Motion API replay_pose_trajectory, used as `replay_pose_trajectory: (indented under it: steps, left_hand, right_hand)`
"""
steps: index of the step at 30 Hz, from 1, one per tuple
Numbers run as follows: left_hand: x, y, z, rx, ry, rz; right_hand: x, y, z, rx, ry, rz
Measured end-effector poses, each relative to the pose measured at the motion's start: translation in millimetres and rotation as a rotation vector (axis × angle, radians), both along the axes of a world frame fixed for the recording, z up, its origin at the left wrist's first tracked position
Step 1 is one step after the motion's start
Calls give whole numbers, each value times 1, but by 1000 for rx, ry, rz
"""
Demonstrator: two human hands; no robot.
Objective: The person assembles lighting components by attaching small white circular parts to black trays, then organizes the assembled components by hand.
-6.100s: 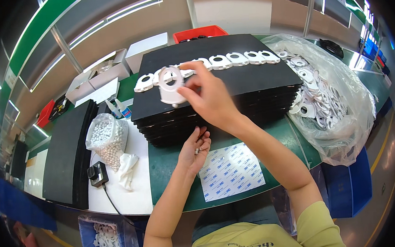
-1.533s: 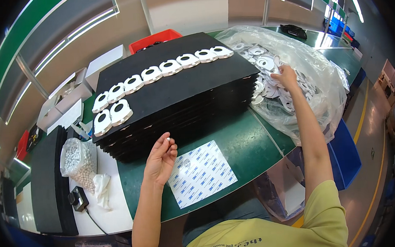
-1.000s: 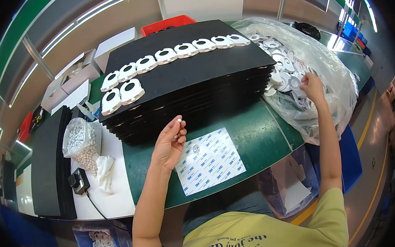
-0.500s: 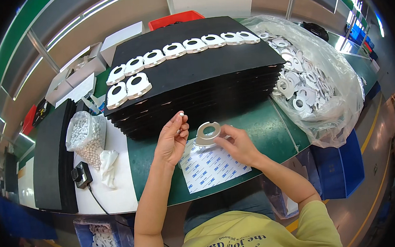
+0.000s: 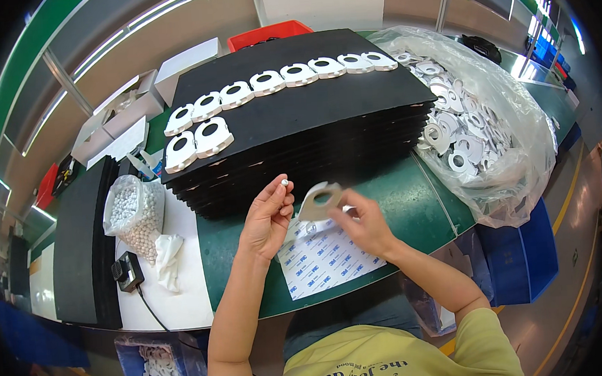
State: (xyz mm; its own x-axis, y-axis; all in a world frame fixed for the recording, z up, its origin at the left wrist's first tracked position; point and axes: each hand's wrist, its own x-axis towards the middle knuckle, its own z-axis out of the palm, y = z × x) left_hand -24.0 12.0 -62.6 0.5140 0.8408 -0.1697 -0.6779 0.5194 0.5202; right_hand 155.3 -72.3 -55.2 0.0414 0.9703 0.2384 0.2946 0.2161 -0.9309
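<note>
My left hand [image 5: 268,217] pinches a small white bead [image 5: 284,182] between thumb and fingertip, just above the green mat [image 5: 412,202]. My right hand [image 5: 365,225] holds a white plastic ring-shaped part [image 5: 319,199] tilted toward the left hand, close beside the bead. Under both hands lies a white sticker sheet [image 5: 326,259]. Behind them stands a stack of black foam trays [image 5: 298,133], with a row of the same white parts [image 5: 267,83] laid along its top.
A clear plastic bag [image 5: 475,108] full of white parts sits at the right. A small bag of white beads [image 5: 133,212] and a crumpled white glove [image 5: 167,255] lie at the left, near a black device with a cable [image 5: 127,271]. White boxes and a red bin [image 5: 267,31] stand behind.
My right hand went to the bag at the right, came back with a white ring-shaped part and now holds it up next to the bead in my left hand.
</note>
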Motion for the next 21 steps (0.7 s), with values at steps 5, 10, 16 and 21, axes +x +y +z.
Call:
replay_pose_trajectory:
  steps: [5, 10, 16, 21]
  left_hand:
    - [8, -6, 6, 1, 43, -26]
    - [10, -8, 5, 4, 43, -133]
    - [10, -10, 9, 8, 22, -147]
    - [7, -12, 5, 20, 35, -124]
  right_hand:
    - [4, 21, 15, -39, 390, -24]
    - [-5, 33, 20, -3, 469, -22]
    - [-7, 33, 20, 16, 436, -27]
    - [-15, 29, 28, 52, 404, -42]
